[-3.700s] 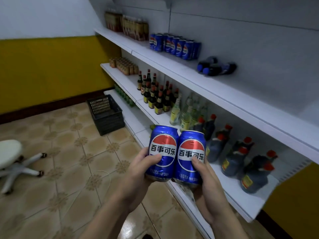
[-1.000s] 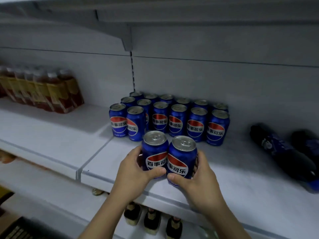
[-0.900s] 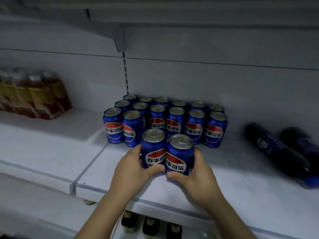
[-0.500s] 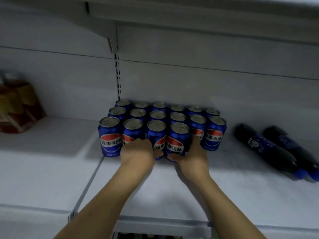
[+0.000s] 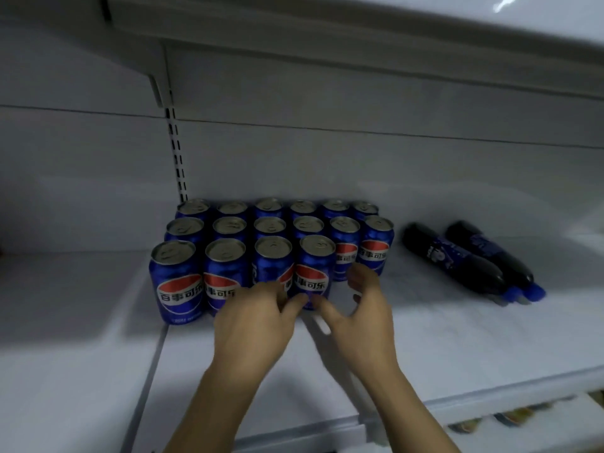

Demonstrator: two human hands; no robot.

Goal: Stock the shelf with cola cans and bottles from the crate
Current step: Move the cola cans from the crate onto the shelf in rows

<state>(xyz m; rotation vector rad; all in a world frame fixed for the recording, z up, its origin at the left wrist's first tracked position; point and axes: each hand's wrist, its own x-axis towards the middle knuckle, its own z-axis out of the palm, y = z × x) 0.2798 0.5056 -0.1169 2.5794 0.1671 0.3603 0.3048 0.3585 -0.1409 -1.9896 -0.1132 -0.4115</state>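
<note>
Cola cans [image 5: 271, 253] stand upright in tight rows on the shelf [image 5: 425, 338], labels outward for display; left hand [image 5: 258, 318] and right hand [image 5: 362, 315] hover at the front row, grips slack, empty.

I read both forearms [image 5: 402, 403] running from 6 o'clock toward 12, converging. The left hand [image 5: 253, 322] is back-up, fingers loosely bent and holding nothing. The right hand [image 5: 362, 313], at its 3 o'clock, is spread and slack, thumb tips near each other, slightly motion-blurred.
</note>
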